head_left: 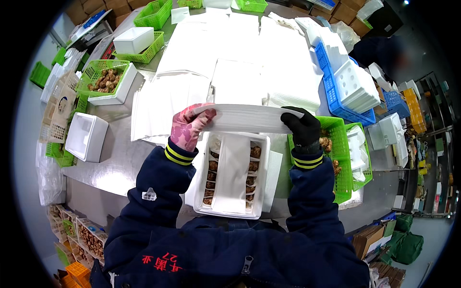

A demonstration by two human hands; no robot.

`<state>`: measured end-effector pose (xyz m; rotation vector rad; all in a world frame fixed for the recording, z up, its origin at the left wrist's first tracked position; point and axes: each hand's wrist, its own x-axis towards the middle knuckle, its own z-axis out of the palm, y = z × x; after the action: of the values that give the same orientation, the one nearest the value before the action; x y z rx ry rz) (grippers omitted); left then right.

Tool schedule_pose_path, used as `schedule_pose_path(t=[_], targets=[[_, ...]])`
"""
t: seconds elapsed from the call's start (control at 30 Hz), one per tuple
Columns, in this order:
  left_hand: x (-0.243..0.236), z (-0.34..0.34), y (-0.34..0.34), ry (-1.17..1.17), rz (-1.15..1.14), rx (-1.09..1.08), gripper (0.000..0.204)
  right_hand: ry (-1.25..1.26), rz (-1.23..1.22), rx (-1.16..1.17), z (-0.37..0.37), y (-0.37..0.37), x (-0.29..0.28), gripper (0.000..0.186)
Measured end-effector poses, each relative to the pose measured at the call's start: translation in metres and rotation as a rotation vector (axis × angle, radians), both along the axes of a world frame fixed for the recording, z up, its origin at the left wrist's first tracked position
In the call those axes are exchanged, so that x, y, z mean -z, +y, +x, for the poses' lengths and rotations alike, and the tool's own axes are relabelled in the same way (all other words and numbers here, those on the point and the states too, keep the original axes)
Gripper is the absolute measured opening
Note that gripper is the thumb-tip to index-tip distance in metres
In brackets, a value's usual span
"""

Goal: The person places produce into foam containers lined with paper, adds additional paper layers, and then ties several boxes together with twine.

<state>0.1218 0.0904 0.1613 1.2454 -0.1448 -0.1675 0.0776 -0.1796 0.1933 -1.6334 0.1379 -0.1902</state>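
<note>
My left hand point(188, 127), in a pink patterned glove, is closed on one end of a white strip point(247, 118), thumb and fingers pinching it. The strip stretches sideways above the far edge of the white foam box point(263, 175) on the counter point(115, 165). My right hand point(304, 128), black-gloved, pinches the other end, near the green basket point(344, 185).

Dark green bags point(405, 246) lie near brown cardboard point(367, 238).
</note>
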Motion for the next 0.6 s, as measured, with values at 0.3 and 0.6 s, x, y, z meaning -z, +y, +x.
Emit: schedule_pose_path(t=[0.3, 0.6], targets=[[0.003, 0.016, 0.025, 0.204, -0.274, 0.296, 0.029, -0.661, -0.553, -0.382, 0.011, -0.019, 0.024, 0.02], [-0.063, 0.058, 0.019, -1.164, -0.055, 0.184, 0.033, -0.659, -0.671, 0.253, 0.003, 0.013, -0.071, 0.027]])
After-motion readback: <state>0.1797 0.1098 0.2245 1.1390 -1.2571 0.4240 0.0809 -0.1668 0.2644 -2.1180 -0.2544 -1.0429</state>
